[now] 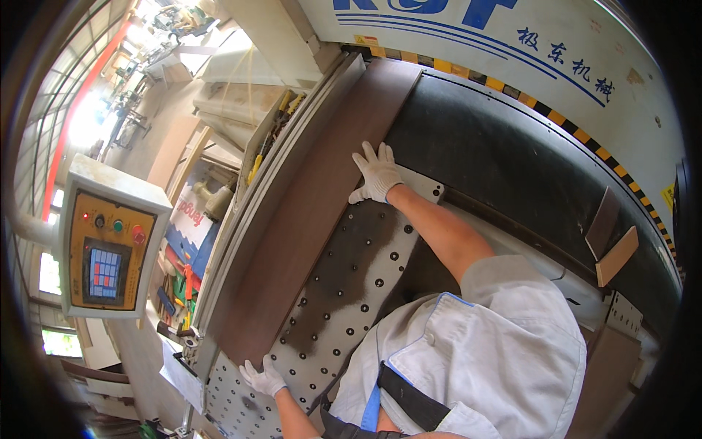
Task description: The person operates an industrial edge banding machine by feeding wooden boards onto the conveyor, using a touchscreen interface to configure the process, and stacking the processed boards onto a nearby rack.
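Note:
A long dark-brown board [311, 208] lies flat along a straight metal fence [252, 212], its far end reaching toward the machine. My left hand [265, 377], in a white glove, touches the board's near end corner, fingers spread. Farther up, my right hand [378, 173], also gloved, rests at the board's right edge with its fingers splayed and the tips on the top face. Neither hand is wrapped round anything. Under the board is a grey metal table [380, 249] dotted with round black studs.
A machine housing [453, 36] with a yellow-black striped edge [504, 89] stands across the back. Two small board offcuts [616, 256] lie on the dark bed at right. Left of the fence are a control panel [110, 241] and a tray of tools [274, 132].

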